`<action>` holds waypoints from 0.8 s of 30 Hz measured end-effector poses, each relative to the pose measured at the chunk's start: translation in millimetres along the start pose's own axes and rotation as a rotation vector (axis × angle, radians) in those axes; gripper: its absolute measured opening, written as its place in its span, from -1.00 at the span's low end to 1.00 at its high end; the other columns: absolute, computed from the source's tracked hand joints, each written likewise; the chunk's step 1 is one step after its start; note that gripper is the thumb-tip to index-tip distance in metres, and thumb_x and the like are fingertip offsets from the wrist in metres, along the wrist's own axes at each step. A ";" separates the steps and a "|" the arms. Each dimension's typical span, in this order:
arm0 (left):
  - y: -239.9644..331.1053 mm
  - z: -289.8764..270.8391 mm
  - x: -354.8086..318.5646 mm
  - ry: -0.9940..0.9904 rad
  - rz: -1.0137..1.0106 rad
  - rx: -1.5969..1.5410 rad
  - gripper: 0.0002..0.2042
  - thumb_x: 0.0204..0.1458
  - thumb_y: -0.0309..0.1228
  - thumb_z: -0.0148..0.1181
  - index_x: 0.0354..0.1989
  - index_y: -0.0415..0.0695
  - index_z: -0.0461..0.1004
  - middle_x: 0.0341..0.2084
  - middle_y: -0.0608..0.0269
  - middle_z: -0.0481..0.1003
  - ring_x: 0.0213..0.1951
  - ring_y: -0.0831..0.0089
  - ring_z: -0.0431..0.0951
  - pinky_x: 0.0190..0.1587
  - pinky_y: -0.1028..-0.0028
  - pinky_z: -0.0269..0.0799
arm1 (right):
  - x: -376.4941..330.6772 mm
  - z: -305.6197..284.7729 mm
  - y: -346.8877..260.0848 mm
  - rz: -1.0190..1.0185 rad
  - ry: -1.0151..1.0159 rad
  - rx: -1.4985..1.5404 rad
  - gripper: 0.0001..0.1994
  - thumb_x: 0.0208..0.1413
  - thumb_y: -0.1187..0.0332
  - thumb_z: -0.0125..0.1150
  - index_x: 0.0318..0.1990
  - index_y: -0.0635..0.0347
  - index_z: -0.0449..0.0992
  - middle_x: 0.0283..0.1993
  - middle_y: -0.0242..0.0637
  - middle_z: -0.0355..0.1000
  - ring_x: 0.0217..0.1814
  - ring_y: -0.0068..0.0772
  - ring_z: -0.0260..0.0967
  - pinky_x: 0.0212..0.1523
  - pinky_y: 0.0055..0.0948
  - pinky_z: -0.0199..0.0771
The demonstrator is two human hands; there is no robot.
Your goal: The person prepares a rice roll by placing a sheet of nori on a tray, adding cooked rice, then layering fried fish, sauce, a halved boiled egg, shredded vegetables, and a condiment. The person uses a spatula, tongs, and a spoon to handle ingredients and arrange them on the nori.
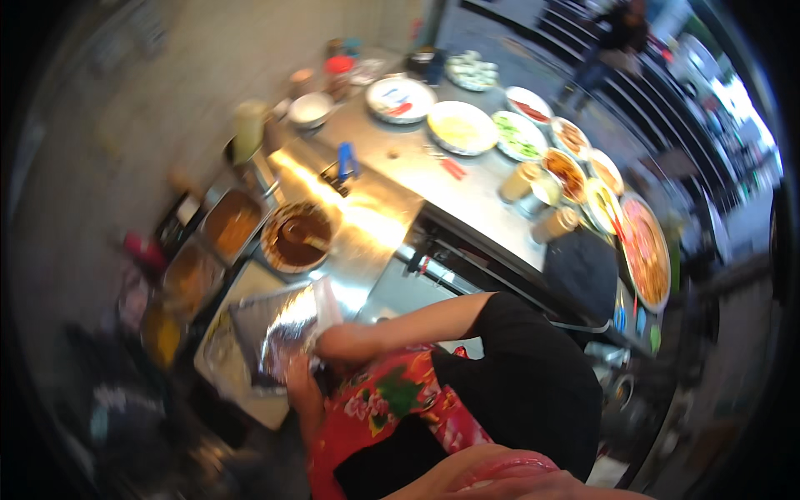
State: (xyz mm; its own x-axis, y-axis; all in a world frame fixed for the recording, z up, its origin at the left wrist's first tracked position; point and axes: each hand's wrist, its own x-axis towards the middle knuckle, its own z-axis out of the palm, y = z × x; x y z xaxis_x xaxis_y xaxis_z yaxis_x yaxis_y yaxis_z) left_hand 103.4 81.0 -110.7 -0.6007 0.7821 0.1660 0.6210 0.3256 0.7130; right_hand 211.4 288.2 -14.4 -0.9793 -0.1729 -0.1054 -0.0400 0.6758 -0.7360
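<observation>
A shiny silver foil bag (275, 329) with a pale clear edge lies on a whitish board (265, 410) in front of me. My right hand (337, 342) is closed at the bag's near right edge, its fingertips hidden. Just below it, my left hand (303, 385) has its fingers bent against the same edge. Both hands are close together and slightly blurred. Beyond the bag stands a round bowl of dark brown sauce (293, 243), with a utensil resting in it.
Metal pans of orange food (233, 223) and yellow food (162, 335) line the left side. Across the steel counter (375, 150) stand several plates of food, squeeze bottles (518, 182), a blue-handled tool (347, 160) and a black rounded object (582, 271). A person (612, 46) is in the background.
</observation>
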 end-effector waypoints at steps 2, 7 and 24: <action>-2.9 -4.0 -6.4 0.028 -0.084 -0.328 -0.75 0.20 -0.54 -0.02 -0.01 -0.27 0.53 -0.04 -0.06 0.53 0.05 -0.01 0.48 0.17 0.13 0.33 | 13.2 -22.7 -2.4 -0.056 0.078 0.071 -0.79 -0.06 0.47 0.24 -0.22 0.29 0.53 -0.24 -0.01 0.50 -0.21 0.06 0.47 -0.17 -0.13 0.49; -4.5 -22.1 -27.3 0.103 0.094 -0.037 -0.66 0.08 -0.53 0.12 0.06 -0.12 0.52 0.08 0.07 0.48 0.15 0.10 0.45 0.24 0.19 0.30 | 62.5 -153.7 -31.7 0.268 0.675 0.494 -0.90 0.22 0.40 0.18 -0.21 0.20 0.57 -0.37 -0.33 0.50 -0.35 -0.57 0.42 -0.28 -0.59 0.42; -22.3 -69.8 -61.9 0.116 0.293 -0.208 -0.64 0.13 -0.41 0.05 0.08 -0.26 0.44 0.11 -0.08 0.42 0.18 0.00 0.40 0.27 0.15 0.28 | 499.7 0.5 -93.8 -0.507 0.416 -0.454 -0.79 0.13 0.44 0.07 -0.10 0.22 0.52 -0.03 0.03 0.46 0.05 0.06 0.42 0.03 -0.13 0.44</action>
State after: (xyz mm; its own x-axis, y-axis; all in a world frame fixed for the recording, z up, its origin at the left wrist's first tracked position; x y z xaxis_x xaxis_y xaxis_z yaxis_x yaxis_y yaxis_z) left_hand 91.6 -11.8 -89.3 -0.4729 0.7568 0.4512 0.6669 -0.0272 0.7446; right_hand -274.1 138.1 1.6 -0.8103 -0.3157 0.4936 -0.4894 0.8279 -0.2739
